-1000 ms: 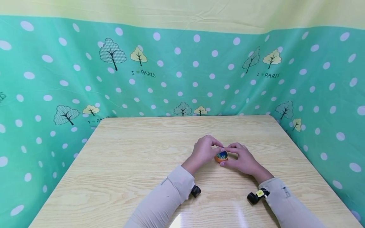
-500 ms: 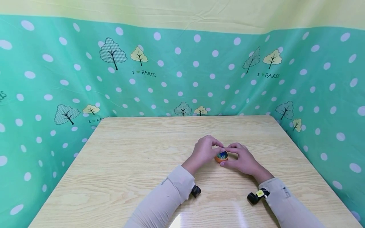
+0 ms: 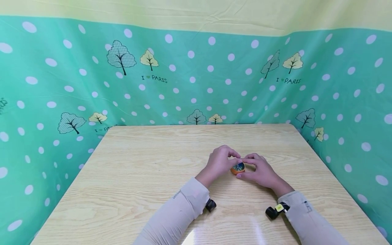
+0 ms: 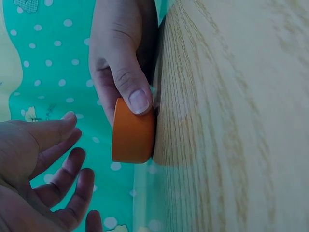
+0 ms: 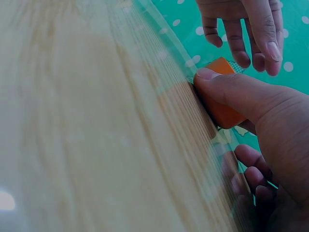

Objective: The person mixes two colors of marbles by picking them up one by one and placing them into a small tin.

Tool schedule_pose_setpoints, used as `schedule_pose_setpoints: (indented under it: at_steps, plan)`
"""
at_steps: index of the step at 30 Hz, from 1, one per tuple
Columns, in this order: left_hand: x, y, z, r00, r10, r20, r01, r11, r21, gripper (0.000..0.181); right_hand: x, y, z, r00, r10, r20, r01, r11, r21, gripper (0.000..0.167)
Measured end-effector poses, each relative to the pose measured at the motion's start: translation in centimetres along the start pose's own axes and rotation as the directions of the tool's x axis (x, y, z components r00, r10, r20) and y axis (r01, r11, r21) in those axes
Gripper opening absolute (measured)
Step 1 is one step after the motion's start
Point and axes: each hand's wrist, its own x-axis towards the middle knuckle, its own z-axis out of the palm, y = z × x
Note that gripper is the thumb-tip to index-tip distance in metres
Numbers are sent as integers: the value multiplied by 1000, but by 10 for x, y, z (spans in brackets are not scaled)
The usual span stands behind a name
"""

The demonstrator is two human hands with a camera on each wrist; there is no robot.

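Note:
A small round orange case [image 3: 238, 172] with a dark, blue-green patterned face lies on the wooden table, right of centre. My right hand [image 3: 259, 173] grips its side, thumb in front and fingers behind. In the right wrist view, that thumb presses the orange wall [image 5: 226, 113]. My left hand [image 3: 221, 162] hovers over the left of the case, its thumb partly covering the face in the head view. Seen from the left wrist, the left fingers [image 4: 65, 179] are loosely bent and apart from the case. Nothing shows between them. What the case is cannot be told.
The light wooden table [image 3: 137, 183] has a green polka-dot curtain [image 3: 183, 81] behind it and at both sides. Black wrist cameras [image 3: 210, 205] sit below both cuffs, close above the tabletop.
Both hands and the case stay practically in place. The bright blue patch on the face, beside the left thumb, looks smaller and duller now.

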Motion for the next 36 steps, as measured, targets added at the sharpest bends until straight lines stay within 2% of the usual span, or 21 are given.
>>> schedule_pose_setpoints:
  at_steps: [11, 19, 29, 36]
  plan:
    - [0, 1, -3, 1000, 5, -3, -5, 1000, -2, 8, 0, 1, 1, 1000, 7, 5, -7, 1000, -4, 71]
    - [0, -1, -5, 999, 40, -13, -40, 999, -17, 6, 1, 2, 0, 1000, 24, 15, -25, 1000, 8, 75]
    - [-1, 2, -8, 1000, 24, 4, -24, 999, -29, 12, 0, 3, 1, 999, 38, 14, -38, 999, 4, 76]
    - [-2, 4, -10, 999, 38, -5, -38, 999, -18, 14, 1, 4, 1, 1000, 19, 12, -19, 1000, -1, 75]
